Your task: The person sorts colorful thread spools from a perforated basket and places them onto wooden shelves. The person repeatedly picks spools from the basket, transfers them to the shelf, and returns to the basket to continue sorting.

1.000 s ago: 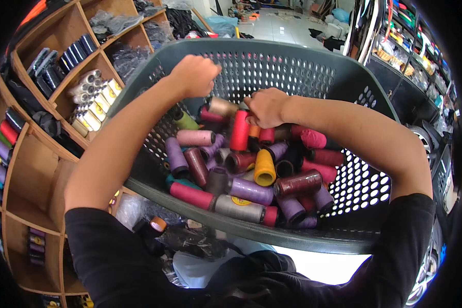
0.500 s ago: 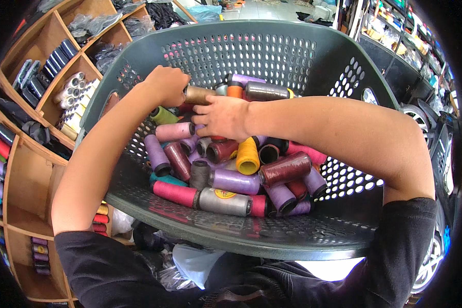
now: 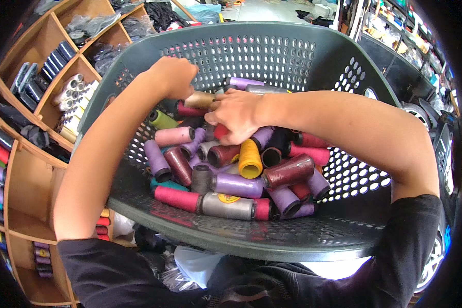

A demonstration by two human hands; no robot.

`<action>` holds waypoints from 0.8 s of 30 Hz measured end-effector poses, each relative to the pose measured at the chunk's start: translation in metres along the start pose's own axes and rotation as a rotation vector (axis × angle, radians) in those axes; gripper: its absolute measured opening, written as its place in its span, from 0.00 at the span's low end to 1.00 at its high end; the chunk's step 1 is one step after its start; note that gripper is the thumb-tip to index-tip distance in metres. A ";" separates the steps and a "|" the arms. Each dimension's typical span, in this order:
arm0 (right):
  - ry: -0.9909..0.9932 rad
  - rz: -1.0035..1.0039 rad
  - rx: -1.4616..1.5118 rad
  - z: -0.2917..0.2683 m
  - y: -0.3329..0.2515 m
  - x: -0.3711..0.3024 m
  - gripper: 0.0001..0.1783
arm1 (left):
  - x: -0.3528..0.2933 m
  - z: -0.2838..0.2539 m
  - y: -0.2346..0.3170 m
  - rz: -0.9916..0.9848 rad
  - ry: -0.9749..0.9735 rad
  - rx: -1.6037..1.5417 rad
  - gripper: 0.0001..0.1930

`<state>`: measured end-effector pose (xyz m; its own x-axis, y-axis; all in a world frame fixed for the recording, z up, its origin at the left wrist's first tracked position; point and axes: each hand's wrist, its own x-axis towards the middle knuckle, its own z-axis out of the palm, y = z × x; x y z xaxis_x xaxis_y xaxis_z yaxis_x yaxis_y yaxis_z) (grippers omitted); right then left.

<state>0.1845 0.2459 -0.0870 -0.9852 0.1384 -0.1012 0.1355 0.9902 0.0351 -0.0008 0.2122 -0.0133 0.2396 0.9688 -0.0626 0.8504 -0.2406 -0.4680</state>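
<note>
Inside a large dark green-grey perforated plastic basket (image 3: 241, 245) lie many thread spools in purple, pink, maroon, grey and yellow. At the far left of the pile, my left hand (image 3: 172, 77) is closed, its fingertips at the left end of a tan thread spool (image 3: 199, 99). Close to that spool's other end, my right hand (image 3: 237, 115) reaches in palm down. Its thumb and fingers are bent around a red thread spool (image 3: 220, 131), mostly hidden beneath them. Nearest to it lie a yellow spool (image 3: 250, 160), a maroon spool (image 3: 223, 155) and a pink spool (image 3: 174, 136).
Wooden shelves (image 3: 31, 203) with spools and plastic-wrapped goods stand on the left. On the right are a dark cabinet (image 3: 377, 51) and part of a wheeled vehicle (image 3: 428, 262). The basket's near rim is close to my body.
My left hand has moved slightly up and right. My right hand has shifted right, and its fingers have curled over a red spool. The basket appears slightly lower in view.
</note>
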 end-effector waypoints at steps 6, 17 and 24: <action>-0.042 0.048 -0.095 0.012 0.001 0.012 0.19 | 0.004 0.019 0.019 -0.019 -0.277 0.003 0.27; -0.101 -0.010 -0.271 0.007 0.026 0.012 0.46 | 0.013 -0.015 0.012 -0.004 -0.234 -0.205 0.23; 0.083 -0.098 -0.235 0.017 0.026 0.011 0.35 | 0.014 -0.027 0.011 0.000 -0.095 -0.089 0.23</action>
<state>0.1784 0.2734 -0.1042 -0.9990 0.0300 -0.0338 0.0201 0.9653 0.2605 0.0244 0.2221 0.0043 0.1978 0.9691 -0.1473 0.8895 -0.2405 -0.3884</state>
